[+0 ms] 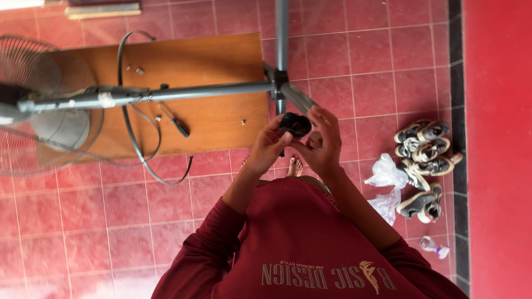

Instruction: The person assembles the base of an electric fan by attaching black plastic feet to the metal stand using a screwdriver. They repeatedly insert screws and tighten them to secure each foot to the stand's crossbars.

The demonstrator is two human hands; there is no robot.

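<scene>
Both my hands are raised in front of my chest around a small black plastic cap [295, 124]. My left hand [268, 146] grips its left side with thumb and fingers. My right hand [325, 143] curls over its right side and also touches it. The cap sits just below the end of a grey base leg [299, 98] of a standing fan. The fan lies on its side, with its grey pole [199, 92] running left to the wire-caged head [39, 105].
The fan rests across a wooden board [221, 55] on red floor tiles. On the board lie a screwdriver [175, 123], a black cable [128, 127] and loose screws [137, 70]. Right of me are several shoes [424, 149], a plastic bag [386, 176] and a small bottle [432, 245].
</scene>
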